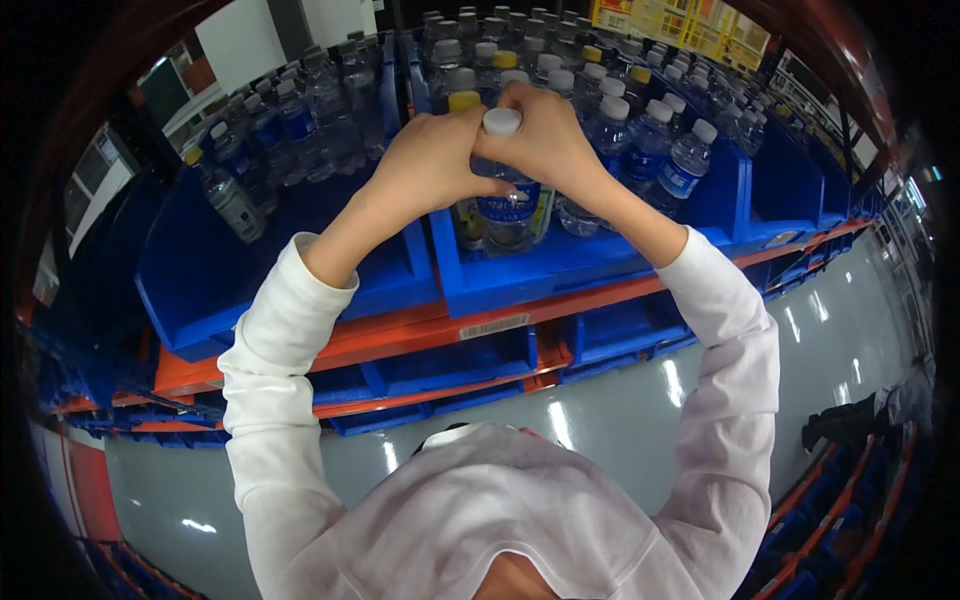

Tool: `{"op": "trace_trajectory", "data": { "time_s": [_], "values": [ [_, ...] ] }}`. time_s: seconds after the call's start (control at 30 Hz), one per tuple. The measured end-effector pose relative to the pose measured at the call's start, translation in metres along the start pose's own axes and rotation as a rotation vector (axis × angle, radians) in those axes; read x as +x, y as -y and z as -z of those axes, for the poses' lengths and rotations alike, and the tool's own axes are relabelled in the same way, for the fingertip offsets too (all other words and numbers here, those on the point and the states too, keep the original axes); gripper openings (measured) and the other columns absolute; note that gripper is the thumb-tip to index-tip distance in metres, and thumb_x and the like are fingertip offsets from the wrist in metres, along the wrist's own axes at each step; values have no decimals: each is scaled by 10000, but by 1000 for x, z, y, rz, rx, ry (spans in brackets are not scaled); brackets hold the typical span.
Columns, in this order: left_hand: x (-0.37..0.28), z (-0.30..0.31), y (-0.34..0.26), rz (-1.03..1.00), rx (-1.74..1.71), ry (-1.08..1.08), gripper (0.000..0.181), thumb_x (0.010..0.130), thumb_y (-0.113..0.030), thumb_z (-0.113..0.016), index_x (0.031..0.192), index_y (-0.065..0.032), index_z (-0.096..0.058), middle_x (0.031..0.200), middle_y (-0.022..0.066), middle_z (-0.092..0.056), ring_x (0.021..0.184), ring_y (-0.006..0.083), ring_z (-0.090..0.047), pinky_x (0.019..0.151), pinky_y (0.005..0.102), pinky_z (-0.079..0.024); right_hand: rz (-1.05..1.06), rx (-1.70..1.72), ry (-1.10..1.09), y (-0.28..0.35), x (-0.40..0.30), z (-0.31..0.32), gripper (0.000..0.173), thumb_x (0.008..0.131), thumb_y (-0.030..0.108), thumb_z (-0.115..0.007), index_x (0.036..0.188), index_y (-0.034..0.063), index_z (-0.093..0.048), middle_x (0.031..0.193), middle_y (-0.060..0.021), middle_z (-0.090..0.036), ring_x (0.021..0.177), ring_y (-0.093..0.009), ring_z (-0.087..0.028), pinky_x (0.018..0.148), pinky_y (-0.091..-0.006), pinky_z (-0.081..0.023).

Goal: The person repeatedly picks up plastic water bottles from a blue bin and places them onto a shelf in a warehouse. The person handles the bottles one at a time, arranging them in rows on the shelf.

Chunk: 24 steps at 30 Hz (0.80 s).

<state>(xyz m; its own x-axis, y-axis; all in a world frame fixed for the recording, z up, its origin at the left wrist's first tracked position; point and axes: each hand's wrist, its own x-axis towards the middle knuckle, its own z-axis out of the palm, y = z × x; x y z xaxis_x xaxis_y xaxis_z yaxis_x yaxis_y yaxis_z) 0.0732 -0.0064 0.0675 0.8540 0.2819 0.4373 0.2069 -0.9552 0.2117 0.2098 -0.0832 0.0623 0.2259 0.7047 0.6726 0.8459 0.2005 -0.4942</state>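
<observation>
A clear plastic bottle (510, 214) with a blue label and a white cap stands upright at the front of a blue plastic bin (495, 281). Fingers of my left hand (431, 161) wrap its upper body from the left, the thumb lying across the front above the label. From the right, my right hand (551, 139) grips the neck just below the cap. Some of its fingers are hidden behind the bottle. Just behind my left hand shows a bottle's yellow cap (463, 101). More white-capped bottles (615, 112) stand close to my right hand.
Left of it, another blue bin (202, 277) holds several bottles, one with a yellow cap (225, 195) leaning near its front. The bins rest on an orange rack beam (420, 334). Lower blue bins (450, 360) sit underneath. A person (870, 416) is at the far right.
</observation>
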Motion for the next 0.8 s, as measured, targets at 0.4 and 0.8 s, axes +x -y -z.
{"op": "trace_trajectory", "data": {
  "time_s": [0.4, 0.8],
  "values": [
    [35, -3, -33, -84, 49, -172, 703, 552, -458, -779, 1035, 9, -572, 844, 163, -640, 775, 282, -640, 698, 343, -501, -59, 16, 54, -20, 13, 55, 484, 540, 385, -712, 835, 9, -634, 695, -125, -623, 653, -188, -618, 592, -291, -486],
    [58, -29, -34, -53, -25, -74, 765, 548, -428, -781, 1121, 3, -513, 962, 188, -618, 891, 318, -611, 795, 384, -479, -64, -55, 41, -53, 5, 63, 501, 559, 383, -717, 843, -14, -608, 712, -146, -622, 676, -213, -617, 607, -307, -474]
  ]
}}
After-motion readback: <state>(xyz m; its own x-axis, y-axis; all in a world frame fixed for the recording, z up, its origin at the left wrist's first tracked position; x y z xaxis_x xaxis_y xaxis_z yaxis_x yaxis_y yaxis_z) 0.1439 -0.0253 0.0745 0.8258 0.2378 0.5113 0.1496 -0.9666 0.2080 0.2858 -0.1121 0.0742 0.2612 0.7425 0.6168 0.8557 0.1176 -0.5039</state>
